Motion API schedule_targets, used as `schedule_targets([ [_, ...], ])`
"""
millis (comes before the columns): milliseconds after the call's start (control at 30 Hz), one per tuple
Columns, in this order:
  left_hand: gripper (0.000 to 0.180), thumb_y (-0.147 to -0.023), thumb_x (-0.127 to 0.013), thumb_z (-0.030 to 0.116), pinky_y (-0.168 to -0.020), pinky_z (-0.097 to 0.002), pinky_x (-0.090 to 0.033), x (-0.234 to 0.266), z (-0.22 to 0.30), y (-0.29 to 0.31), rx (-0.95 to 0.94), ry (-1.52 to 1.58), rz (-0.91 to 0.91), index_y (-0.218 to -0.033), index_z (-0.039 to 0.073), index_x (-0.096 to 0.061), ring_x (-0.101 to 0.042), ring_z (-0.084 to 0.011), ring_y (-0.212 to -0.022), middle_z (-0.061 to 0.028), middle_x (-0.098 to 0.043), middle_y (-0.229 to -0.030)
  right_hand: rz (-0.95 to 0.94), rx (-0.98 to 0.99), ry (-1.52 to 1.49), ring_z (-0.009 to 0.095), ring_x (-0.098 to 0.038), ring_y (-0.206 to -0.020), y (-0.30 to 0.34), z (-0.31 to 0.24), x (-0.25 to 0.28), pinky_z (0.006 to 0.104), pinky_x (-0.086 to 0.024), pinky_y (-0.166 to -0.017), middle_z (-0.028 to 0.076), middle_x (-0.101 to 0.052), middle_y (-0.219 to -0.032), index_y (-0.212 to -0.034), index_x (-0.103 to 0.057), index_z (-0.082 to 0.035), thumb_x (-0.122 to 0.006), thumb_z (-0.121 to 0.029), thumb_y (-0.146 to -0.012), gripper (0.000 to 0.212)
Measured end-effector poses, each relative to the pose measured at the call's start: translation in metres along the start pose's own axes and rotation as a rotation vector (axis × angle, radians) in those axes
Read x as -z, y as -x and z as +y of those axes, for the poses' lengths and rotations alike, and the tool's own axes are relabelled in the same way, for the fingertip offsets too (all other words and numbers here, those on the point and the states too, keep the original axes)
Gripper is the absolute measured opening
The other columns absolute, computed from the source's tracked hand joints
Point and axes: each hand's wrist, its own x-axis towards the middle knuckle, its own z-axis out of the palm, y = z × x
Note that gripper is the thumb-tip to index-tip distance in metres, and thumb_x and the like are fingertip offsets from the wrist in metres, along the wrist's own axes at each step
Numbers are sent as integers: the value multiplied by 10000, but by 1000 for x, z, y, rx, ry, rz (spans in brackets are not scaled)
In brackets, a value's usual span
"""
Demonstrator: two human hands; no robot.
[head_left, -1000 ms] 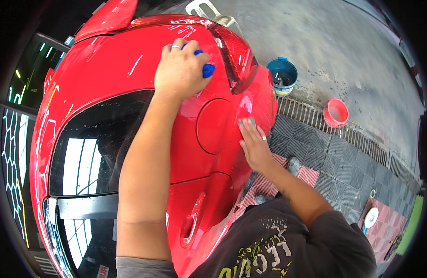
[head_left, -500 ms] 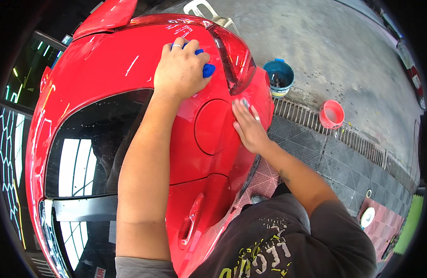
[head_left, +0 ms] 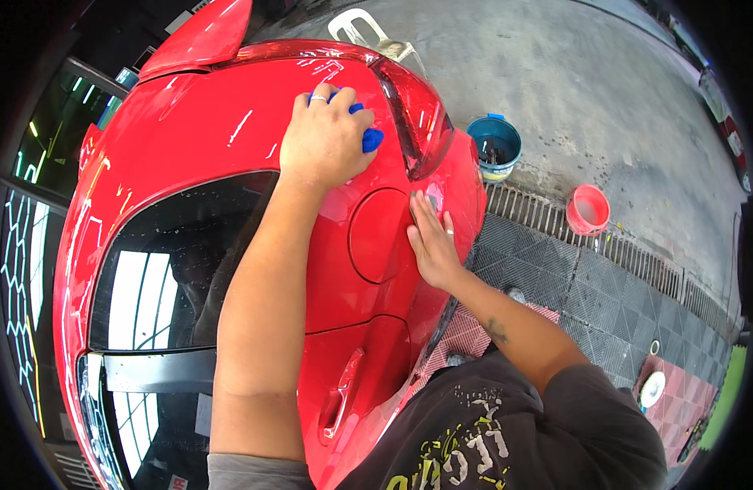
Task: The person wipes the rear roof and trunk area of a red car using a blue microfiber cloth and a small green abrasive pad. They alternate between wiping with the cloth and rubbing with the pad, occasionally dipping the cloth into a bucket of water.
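A glossy red car (head_left: 209, 135) fills the left and middle of the view. My left hand (head_left: 323, 139) is closed over a bunched blue cloth (head_left: 372, 140), pressed to the rear side panel between the side window and the tail light (head_left: 421, 122). Most of the cloth is hidden under my fingers. Just right of the round fuel flap (head_left: 380, 237), my right hand (head_left: 433, 245) lies against the bodywork, fingers stretched out and nothing in it. Nearer my body is the red door handle (head_left: 342, 396).
Beyond the car's rear corner stand a blue bucket (head_left: 495, 147) with dark items inside and a pink-red bucket (head_left: 588, 210). A drain grate (head_left: 548, 218) runs past them. A white plastic chair (head_left: 368, 33) stands at the far end. Grey and red tiles (head_left: 588, 286) cover the floor at right.
The view has shifted slightly, so the car sits a little lower. My right hand has slid slightly toward the fuel flap and me. My left hand stays on the cloth at nearly the same spot.
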Motion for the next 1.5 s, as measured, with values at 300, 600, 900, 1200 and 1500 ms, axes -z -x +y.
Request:
schedule_targets([
  [300,287,-807,-866,354,-1033,-496,-518,-2,-3,-2,-6,0,25,-1036,184,-825,-634,-329,-1204,-58,-698,-1155,85,-199,-219,385,-173,-1709,-30,-27,-3,673,-68,-1333,208,-220,-1835,-1749,-261,-39,-342,-453,-1205,688],
  [600,274,-802,-861,339,-1026,-506,-520,-2,-4,-2,-11,11,51,-1019,175,-826,-634,-331,-1203,-70,-700,-1156,47,-352,173,430,-236,-1682,-54,-21,25,709,-151,-1326,229,-267,-1810,-1716,-305,4,-380,-405,-1193,668],
  [900,284,-797,-871,356,-1021,-512,-515,-3,-6,-3,-17,25,46,-1015,179,-828,-630,-331,-1219,-77,-705,-1158,-19,-337,215,454,-239,-1674,-65,-8,36,701,-230,-1311,274,-252,-1801,-1703,-287,50,-393,-393,-1184,690],
  [1200,283,-806,-867,347,-1020,-503,-516,-1,-5,-5,-23,16,59,-1033,183,-830,-624,-326,-1222,-76,-702,-1172,69,-255,238,424,-420,-1586,-95,60,67,581,-279,-1328,286,-466,-1678,-1587,-519,33,-376,-405,-1189,609],
  [1500,246,-781,-871,303,-962,-481,-522,-18,-1,-13,39,99,73,-993,184,-829,-648,-307,-1132,-58,-699,-1094,14,25,383,431,-386,-1614,8,-7,12,600,-342,-1288,300,-391,-1727,-1632,-434,53,-484,-259,-1163,566],
])
